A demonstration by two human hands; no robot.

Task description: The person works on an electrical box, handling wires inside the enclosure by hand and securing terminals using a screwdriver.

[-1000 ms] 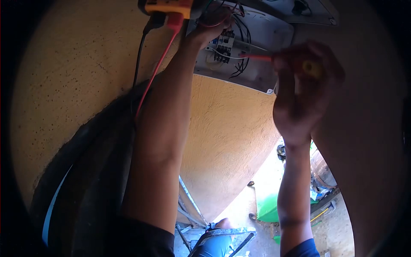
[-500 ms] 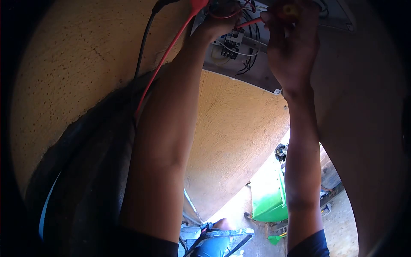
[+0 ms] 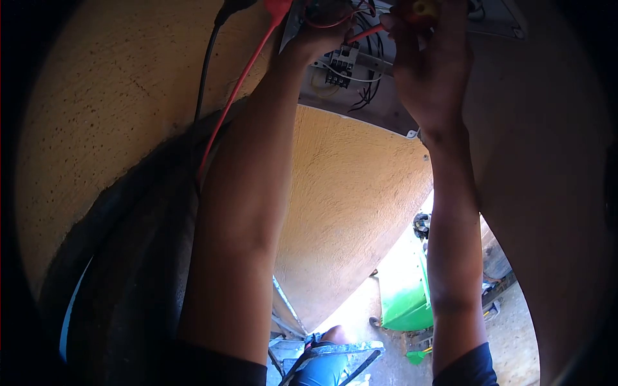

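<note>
Working at an open box [image 3: 385, 108] at the far end of the view, on the ochre wall [image 3: 354, 180], with both hands up at it. Pinching a screwdriver [image 3: 368, 32] (going by red shaft and red-yellow handle) in the right hand [image 3: 432, 74], with fingers wrapped round the handle and the shaft slanting left to just beside the far end of a switch block [image 3: 338, 73] inside the box. Holding the left hand [image 3: 322, 37] at the left of the box, near the same block, with a thin red wire [image 3: 333, 25] looped across it; can't tell whether spread, pressed together or pinching anything, too dark there. Probably at the step of setting the tip to a screw on the block; can't confirm contact. For the next move, would need a steady left hand, a tip square in its slot, and care around the white wire [image 3: 368, 80] crossing the block and the loose black wires [image 3: 362, 101] to its right. Also noting a red lead [image 3: 235, 96] and a black lead [image 3: 203, 74] at left, with plugs cut off by the frame edge, so can't see what into. Can't make out the screwdriver tip, lost in shadow by the left fingers. Losing the box's far part off frame too.
</note>
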